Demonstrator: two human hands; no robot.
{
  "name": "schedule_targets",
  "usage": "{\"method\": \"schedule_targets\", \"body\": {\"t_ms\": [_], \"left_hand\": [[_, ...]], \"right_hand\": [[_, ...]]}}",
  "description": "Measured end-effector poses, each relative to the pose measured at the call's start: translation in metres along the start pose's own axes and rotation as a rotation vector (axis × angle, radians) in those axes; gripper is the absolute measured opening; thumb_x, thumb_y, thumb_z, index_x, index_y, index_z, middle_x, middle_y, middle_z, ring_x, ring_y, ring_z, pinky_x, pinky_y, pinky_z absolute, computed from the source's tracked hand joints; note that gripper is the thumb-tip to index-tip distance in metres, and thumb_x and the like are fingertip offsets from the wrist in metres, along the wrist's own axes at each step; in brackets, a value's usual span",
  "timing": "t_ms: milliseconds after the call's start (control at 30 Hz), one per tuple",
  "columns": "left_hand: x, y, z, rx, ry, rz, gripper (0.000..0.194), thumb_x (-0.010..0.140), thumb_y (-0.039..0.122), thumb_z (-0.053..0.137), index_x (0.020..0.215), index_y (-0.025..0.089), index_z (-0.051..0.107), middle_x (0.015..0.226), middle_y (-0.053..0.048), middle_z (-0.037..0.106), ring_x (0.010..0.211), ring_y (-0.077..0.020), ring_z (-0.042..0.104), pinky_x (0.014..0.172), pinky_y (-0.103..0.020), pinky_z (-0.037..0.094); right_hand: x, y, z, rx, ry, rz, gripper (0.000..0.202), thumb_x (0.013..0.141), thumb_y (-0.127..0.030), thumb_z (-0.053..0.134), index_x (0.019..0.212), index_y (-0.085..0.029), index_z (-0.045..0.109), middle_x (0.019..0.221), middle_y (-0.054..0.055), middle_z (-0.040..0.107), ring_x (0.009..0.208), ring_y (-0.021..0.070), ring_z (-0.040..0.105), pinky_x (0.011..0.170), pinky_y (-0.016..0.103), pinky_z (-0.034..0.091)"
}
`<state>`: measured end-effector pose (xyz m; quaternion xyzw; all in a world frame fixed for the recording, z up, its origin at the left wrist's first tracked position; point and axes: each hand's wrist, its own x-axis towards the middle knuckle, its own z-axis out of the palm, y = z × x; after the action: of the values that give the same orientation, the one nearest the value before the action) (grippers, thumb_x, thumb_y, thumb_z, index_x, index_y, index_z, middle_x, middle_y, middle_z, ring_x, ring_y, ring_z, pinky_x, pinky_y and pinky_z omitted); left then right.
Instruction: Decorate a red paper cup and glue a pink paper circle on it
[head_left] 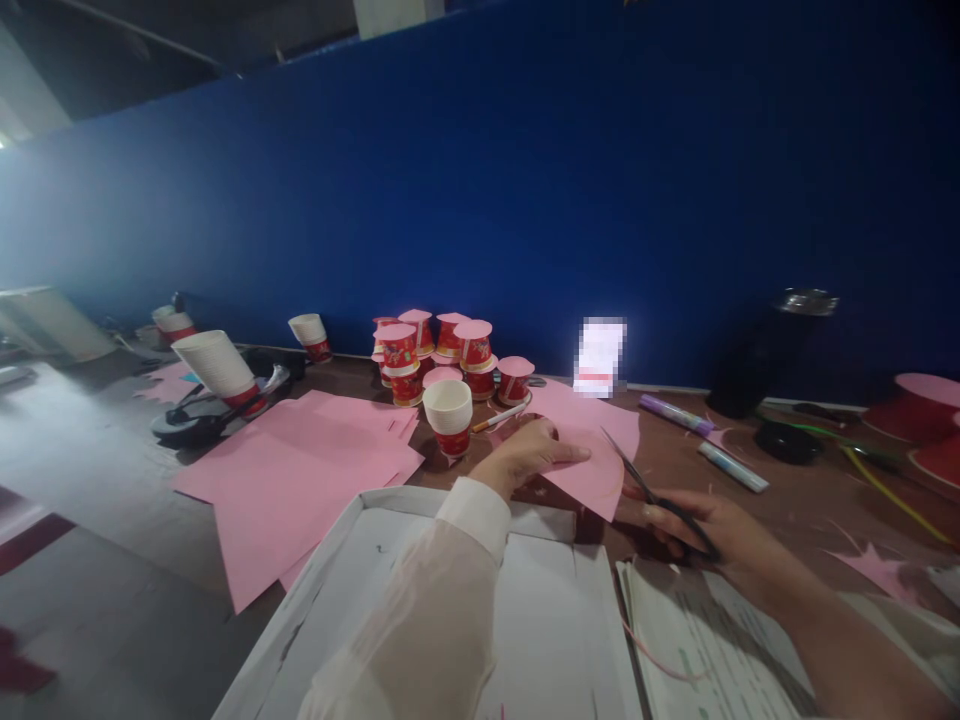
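My left hand grips a sheet of pink paper by its left side, with the thumb on top and the fingers partly out of sight. In my right hand is a pair of dark scissors. The visible blade lies at the sheet's right part, along a faint curved line. Just left of my left hand, a white and red paper cup stands upright. Beside it lies a slim white and orange stick. Behind are several red cups, upside down, topped with pink paper discs.
Pink sheets lie at left near stacked cups and headphones. A white box and printed papers are in front. Behind are a lit phone, glue sticks, a dark bottle and a blue partition.
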<state>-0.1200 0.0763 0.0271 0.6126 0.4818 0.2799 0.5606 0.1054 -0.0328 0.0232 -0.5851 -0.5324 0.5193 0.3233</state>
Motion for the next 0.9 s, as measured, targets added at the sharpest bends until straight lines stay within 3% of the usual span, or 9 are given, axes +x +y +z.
{"method": "schedule_targets", "body": {"t_ms": [567, 900], "left_hand": [[-0.003, 0.002, -0.005, 0.098, -0.024, 0.027, 0.049, 0.061, 0.047, 0.089, 0.074, 0.022, 0.049, 0.066, 0.005, 0.052, 0.061, -0.0128, 0.051, 0.053, -0.026, 0.035], [-0.007, 0.005, -0.005, 0.081, -0.038, 0.01, 0.044, 0.067, 0.037, 0.087, 0.069, 0.021, 0.047, 0.06, 0.008, 0.047, 0.056, -0.0091, 0.044, 0.052, -0.023, 0.03]], "right_hand": [[-0.002, -0.007, 0.001, -0.011, -0.014, 0.019, 0.06, 0.06, -0.067, 0.085, 0.087, -0.014, 0.079, 0.056, 0.0, 0.052, 0.054, 0.0108, 0.041, 0.049, 0.025, 0.029], [-0.006, -0.012, 0.002, -0.03, -0.008, 0.027, 0.06, 0.061, -0.063, 0.085, 0.095, -0.013, 0.081, 0.055, 0.0, 0.052, 0.055, 0.0106, 0.039, 0.05, 0.026, 0.03]]}}
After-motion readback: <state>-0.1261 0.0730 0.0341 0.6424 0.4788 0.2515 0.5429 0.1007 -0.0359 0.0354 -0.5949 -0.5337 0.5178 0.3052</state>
